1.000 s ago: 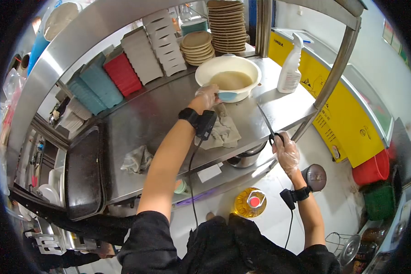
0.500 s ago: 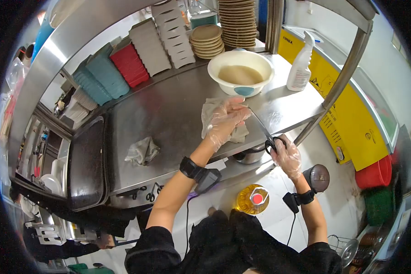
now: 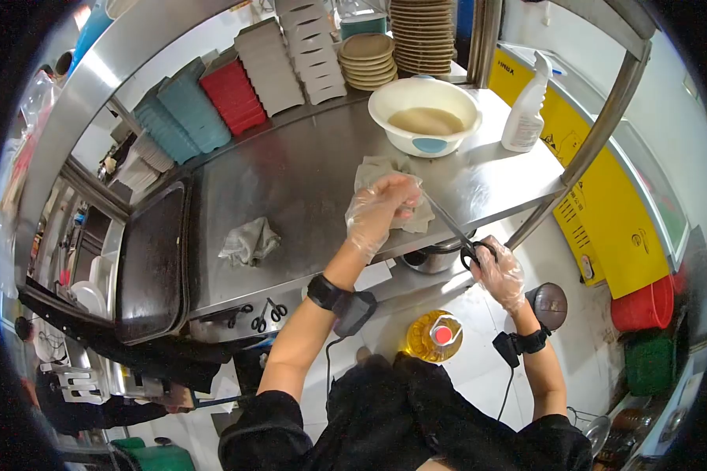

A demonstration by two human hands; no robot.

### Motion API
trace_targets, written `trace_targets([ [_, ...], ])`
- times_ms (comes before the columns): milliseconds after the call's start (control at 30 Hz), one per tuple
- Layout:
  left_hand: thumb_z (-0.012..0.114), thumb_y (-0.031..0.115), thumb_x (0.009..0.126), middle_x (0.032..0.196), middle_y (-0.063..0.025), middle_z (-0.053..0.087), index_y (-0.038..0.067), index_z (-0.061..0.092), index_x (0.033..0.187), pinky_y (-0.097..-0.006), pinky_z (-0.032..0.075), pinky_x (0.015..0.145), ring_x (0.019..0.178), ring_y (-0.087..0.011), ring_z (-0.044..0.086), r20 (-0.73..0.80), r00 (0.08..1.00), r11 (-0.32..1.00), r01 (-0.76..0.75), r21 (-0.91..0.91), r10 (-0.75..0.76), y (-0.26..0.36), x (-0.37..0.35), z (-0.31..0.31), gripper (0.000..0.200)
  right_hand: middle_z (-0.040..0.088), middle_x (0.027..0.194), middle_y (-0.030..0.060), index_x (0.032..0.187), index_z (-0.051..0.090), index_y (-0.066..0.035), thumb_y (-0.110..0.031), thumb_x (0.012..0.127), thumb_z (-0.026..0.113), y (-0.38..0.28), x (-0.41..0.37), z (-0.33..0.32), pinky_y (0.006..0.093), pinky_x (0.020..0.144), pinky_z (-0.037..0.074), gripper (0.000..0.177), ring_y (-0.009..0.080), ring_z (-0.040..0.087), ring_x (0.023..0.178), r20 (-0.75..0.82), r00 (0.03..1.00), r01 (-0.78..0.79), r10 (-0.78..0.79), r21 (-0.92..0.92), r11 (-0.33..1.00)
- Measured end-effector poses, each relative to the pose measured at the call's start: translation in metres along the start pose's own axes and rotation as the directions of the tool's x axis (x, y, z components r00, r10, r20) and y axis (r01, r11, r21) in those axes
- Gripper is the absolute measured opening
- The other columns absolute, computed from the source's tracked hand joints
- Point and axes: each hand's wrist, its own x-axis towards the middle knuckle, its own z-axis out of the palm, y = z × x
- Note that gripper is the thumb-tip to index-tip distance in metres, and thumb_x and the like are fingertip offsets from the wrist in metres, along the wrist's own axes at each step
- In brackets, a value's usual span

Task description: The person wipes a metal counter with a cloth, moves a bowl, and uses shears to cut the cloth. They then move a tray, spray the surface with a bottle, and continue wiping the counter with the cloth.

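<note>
My right hand (image 3: 500, 276), in a clear plastic glove, is closed round the black handles of a pair of scissors (image 3: 446, 220). Their blades look closed together and slant up and left toward my other hand. My left hand (image 3: 381, 210), also gloved, has its fingers curled over a pale grey cloth (image 3: 419, 216) on the steel table (image 3: 306, 169). The blade tips end beside those fingers; exactly how the fingers meet the cloth and blade is partly hidden. A second crumpled cloth (image 3: 250, 242) lies to the left on the table.
A white basin (image 3: 381, 118) of cloudy liquid and a spray bottle (image 3: 526, 106) stand at the back right. Stacked plates (image 3: 367, 59) and trays (image 3: 232, 94) line the back. Dark baking trays (image 3: 153, 259) lie left. An oil bottle (image 3: 434, 336) stands on the floor.
My left hand's fingers, stretched out before, are now curled in. The scissors stay in my right hand with the blades near the cloth. The whole view has shifted slightly.
</note>
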Motion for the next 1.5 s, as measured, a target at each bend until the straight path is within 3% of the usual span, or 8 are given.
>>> trace_targets([
  [100, 0.062, 0.027, 0.094, 0.097, -0.0022, 0.068, 0.004, 0.064, 0.112, -0.0220, 0.053, 0.071, 0.085, -0.0095, 0.063, 0.032, 0.998, 0.994, 0.060, -0.094, -0.057, -0.006, -0.001, -0.006, 0.029, 0.049, 0.057, 0.0039, 0.085, 0.055, -0.007, -0.020, 0.099, 0.046, -0.005, -0.002, -0.009, 0.0296, 0.058, 0.041, 0.021, 0.0152, 0.048, 0.054, 0.122, 0.895, -0.437, 0.428, 0.423, 0.794],
  [333, 0.054, 0.028, 0.099, 0.107, -0.0050, 0.068, 0.003, 0.059, 0.124, -0.0209, 0.055, 0.074, 0.093, -0.0117, 0.065, 0.235, 0.970, 0.957, 0.120, -0.264, -0.057, -0.012, -0.009, 0.003, 0.036, 0.052, 0.068, 0.0082, 0.091, 0.053, -0.002, -0.014, 0.094, 0.054, 0.008, -0.011, -0.010, 0.0329, 0.058, 0.043, 0.013, 0.0203, 0.051, 0.060, -0.078, 0.885, -0.414, 0.458, 0.315, 0.854],
  [400, 0.055, 0.034, 0.098, 0.104, -0.0029, 0.068, 0.005, 0.062, 0.120, -0.0218, 0.052, 0.074, 0.091, -0.0102, 0.064, 0.229, 0.971, 0.957, 0.124, -0.261, -0.064, -0.014, -0.011, 0.006, 0.036, 0.057, 0.085, 0.0145, 0.100, 0.053, 0.000, -0.004, 0.082, 0.064, 0.016, -0.013, -0.002, 0.0383, 0.061, 0.048, 0.022, 0.0293, 0.057, 0.071, -0.312, 0.950, -0.050, -0.002, -0.160, 0.986],
  [433, 0.056, 0.039, 0.097, 0.100, -0.0007, 0.067, 0.008, 0.064, 0.116, -0.0226, 0.049, 0.075, 0.089, -0.0086, 0.063, 0.220, 0.973, 0.958, 0.124, -0.258, -0.067, -0.014, -0.012, 0.008, 0.037, 0.056, 0.098, 0.0186, 0.108, 0.052, 0.002, 0.002, 0.071, 0.070, 0.020, -0.019, 0.003, 0.0424, 0.064, 0.051, 0.041, 0.0365, 0.059, 0.079, -0.255, 0.967, -0.049, 0.021, -0.103, 0.993],
  [933, 0.061, 0.036, 0.095, 0.093, 0.0010, 0.066, 0.010, 0.066, 0.105, -0.0236, 0.048, 0.068, 0.082, -0.0090, 0.062, 0.056, 0.984, 0.937, 0.177, -0.301, -0.168, -0.035, -0.004, 0.028, 0.029, 0.055, 0.084, 0.0149, 0.099, 0.054, -0.001, -0.004, 0.078, 0.066, -0.014, -0.022, 0.010, 0.0411, 0.063, 0.048, 0.024, 0.0335, 0.058, 0.073, -0.162, 0.985, -0.049, 0.057, 0.056, 0.997],
  [1000, 0.060, 0.037, 0.095, 0.094, 0.0004, 0.066, 0.009, 0.066, 0.107, -0.0241, 0.049, 0.068, 0.083, -0.0096, 0.062, 0.056, 0.984, 0.925, 0.176, -0.338, -0.166, -0.034, -0.008, 0.032, 0.031, 0.057, 0.071, 0.0109, 0.102, 0.055, -0.002, -0.011, 0.091, 0.056, -0.022, -0.019, 0.001, 0.0368, 0.062, 0.047, 0.014, 0.0281, 0.058, 0.066, 0.155, 0.865, -0.489, 0.478, 0.476, 0.731],
  [1233, 0.056, 0.040, 0.097, 0.097, 0.0003, 0.066, 0.007, 0.066, 0.111, -0.0237, 0.050, 0.070, 0.083, -0.0090, 0.061, 0.051, 0.990, 0.921, 0.141, -0.362, -0.131, -0.031, -0.015, 0.033, 0.037, 0.066, 0.068, 0.0057, 0.122, 0.054, -0.004, -0.014, 0.099, 0.045, -0.033, -0.017, -0.008, 0.0301, 0.052, 0.048, 0.026, 0.0166, 0.058, 0.050, 0.293, 0.844, -0.524, 0.449, 0.632, 0.571],
  [1500, 0.058, 0.028, 0.097, 0.096, 0.0004, 0.064, 0.006, 0.065, 0.111, -0.0220, 0.051, 0.072, 0.083, -0.0084, 0.060, 0.021, 0.998, 0.945, 0.060, -0.321, -0.056, -0.030, -0.025, 0.034, 0.027, 0.067, 0.072, 0.0073, 0.115, 0.053, 0.000, -0.018, 0.103, 0.041, -0.036, -0.019, -0.006, 0.0224, 0.049, 0.044, 0.025, 0.0081, 0.052, 0.050, 0.313, 0.849, -0.507, 0.426, 0.712, 0.486],
])
